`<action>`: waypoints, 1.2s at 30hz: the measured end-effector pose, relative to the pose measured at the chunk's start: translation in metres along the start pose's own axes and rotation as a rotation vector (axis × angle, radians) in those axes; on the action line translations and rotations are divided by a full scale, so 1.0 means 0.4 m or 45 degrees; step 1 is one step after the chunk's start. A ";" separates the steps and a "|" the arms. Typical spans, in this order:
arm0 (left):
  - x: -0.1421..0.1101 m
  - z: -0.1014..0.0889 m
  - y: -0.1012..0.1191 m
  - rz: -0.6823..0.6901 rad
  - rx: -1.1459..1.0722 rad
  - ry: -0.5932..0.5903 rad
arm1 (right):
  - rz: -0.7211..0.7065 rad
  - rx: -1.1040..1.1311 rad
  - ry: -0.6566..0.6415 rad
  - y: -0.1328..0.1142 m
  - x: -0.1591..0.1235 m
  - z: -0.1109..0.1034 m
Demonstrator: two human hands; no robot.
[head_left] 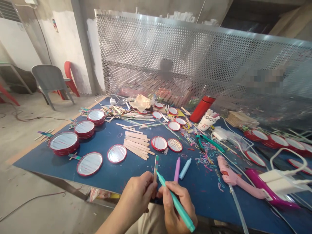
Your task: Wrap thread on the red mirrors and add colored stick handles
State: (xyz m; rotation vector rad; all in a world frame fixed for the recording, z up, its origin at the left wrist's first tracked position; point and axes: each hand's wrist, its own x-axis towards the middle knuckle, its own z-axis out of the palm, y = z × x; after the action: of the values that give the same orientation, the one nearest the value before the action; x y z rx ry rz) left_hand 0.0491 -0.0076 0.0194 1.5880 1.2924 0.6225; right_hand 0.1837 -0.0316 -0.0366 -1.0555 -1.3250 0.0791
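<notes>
While your left grip [138, 191] pinches the craft stick [155, 169], brace it.
Right grip [176, 203] closed on teal marker [187, 220], lower centre; stroke lightly.

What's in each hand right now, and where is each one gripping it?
The left hand grips a wooden craft stick by its lower end; the right hand holds a teal stick around its middle.
</notes>
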 end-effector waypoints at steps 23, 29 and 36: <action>-0.001 -0.001 -0.001 0.018 0.045 0.001 | -0.017 0.004 0.145 -0.002 0.014 0.019; 0.001 0.001 -0.006 0.014 0.036 0.012 | 0.007 0.004 0.051 -0.008 0.007 0.018; -0.004 0.000 0.002 0.000 0.039 0.010 | -0.031 -0.006 0.099 -0.008 0.021 0.017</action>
State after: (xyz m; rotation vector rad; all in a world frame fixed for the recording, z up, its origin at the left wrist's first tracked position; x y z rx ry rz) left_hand 0.0489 -0.0092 0.0204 1.6116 1.3133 0.6120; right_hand 0.1792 -0.0247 -0.0292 -1.0365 -1.2680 0.0164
